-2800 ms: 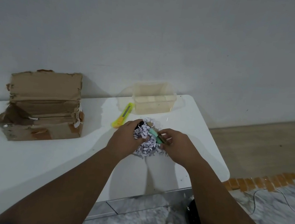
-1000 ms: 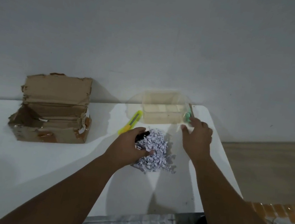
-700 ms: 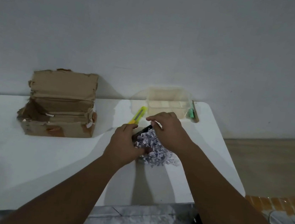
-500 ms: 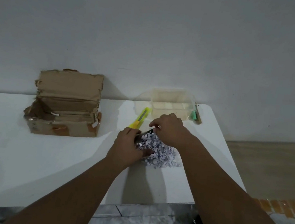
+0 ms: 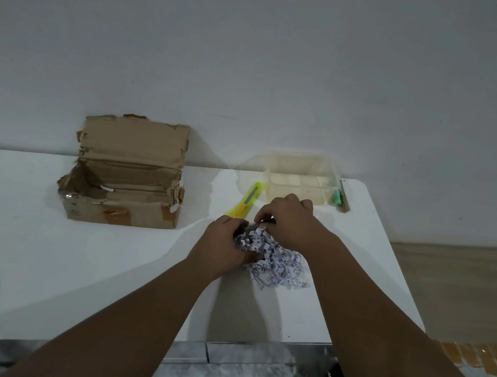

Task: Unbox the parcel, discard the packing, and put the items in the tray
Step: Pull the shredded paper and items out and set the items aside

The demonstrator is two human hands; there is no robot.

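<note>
At the far left of the white counter the torn cardboard box sits open, as it did half a second ago. Right of it lies the yellow cutter, unmoved. The left hand still cups the heap of shredded paper, fingers curled into it. The right hand has dropped lower onto the heap, fingers bent and pinching into the shreds; what they hold is hidden. Behind stands the clear tray, with the green item just beside its right wall, outside it.
</note>
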